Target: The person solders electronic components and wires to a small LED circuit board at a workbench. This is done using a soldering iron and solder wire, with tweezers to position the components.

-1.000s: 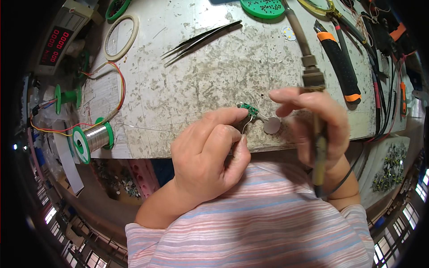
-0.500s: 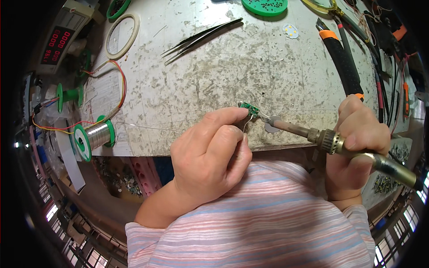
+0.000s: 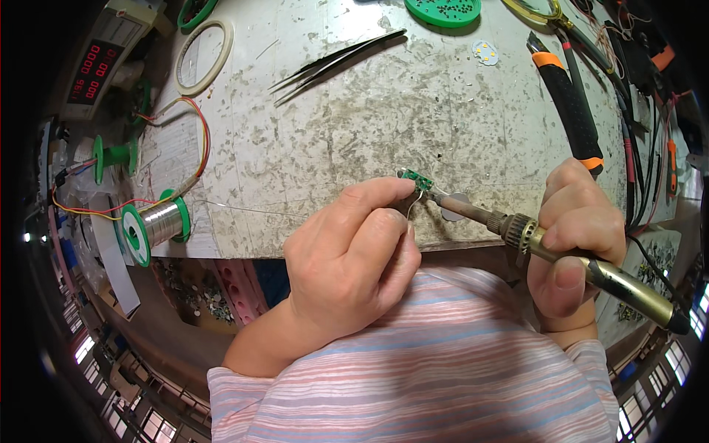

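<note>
Near the front edge of the table lies a small green circuit board with thin pale wire leads at its side. The index fingertip of my left hand presses on its edge. The other fingers are curled in, closed on a thin solder wire that runs in from the left and comes out by the thumb toward the board. My right hand is wrapped round a brass-coloured soldering iron, whose tip reaches the board's near side. Whether the tip touches the joint is too small to tell.
On the left stand a solder spool, a coloured wire bundle and a meter with red digits. Farther back lie tweezers, a tape ring and a green dish. A black-orange cutter lies right; a grey disc sits beside the iron.
My right hand has moved left and slightly nearer to me, bringing the iron's tip in against the board's near side. The board and left fingertips have shifted slightly right.
</note>
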Tool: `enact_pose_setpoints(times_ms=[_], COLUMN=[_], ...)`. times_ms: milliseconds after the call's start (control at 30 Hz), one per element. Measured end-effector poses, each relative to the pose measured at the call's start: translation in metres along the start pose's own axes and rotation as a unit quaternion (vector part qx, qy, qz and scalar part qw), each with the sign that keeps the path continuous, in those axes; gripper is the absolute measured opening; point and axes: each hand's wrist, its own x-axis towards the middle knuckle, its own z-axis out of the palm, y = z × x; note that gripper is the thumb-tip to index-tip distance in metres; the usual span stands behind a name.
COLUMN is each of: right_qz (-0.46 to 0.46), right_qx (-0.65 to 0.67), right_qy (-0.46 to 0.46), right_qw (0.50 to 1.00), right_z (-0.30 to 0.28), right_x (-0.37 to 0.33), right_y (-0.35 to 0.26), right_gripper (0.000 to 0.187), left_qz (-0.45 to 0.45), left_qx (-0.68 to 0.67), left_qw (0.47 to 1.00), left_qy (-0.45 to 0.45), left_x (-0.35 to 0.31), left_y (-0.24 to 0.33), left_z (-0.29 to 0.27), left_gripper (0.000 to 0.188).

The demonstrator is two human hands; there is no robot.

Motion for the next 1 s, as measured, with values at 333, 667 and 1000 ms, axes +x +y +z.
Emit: enact_pose_setpoints(times_ms=[333, 667, 1000], right_qz=[-0.053, -0.065, -0.051], right_qx=[-0.028, -0.038, -0.042], right_qy=[-0.029, -0.008, -0.005], right_qw=[0.998, 0.997, 0.998], right_z=[0.002, 0.004, 0.007], right_x=[0.001, 0.000, 0.000], right_y=[-0.004, -0.010, -0.009], right_gripper=[0.041, 0.040, 0.039], left_qz=[0.005, 0.003, 0.008], left_qx=[-0.001, -0.001, 0.001], left_qw=[1.000, 1.000, 1.000], left_qy=[0.010, 0.008, 0.014], left_x=[0.000, 0.000, 0.000], left_y=[-0.002, -0.002, -0.002], left_z=[0.003, 0.002, 0.003], left_gripper=[0.018, 0.018, 0.018])
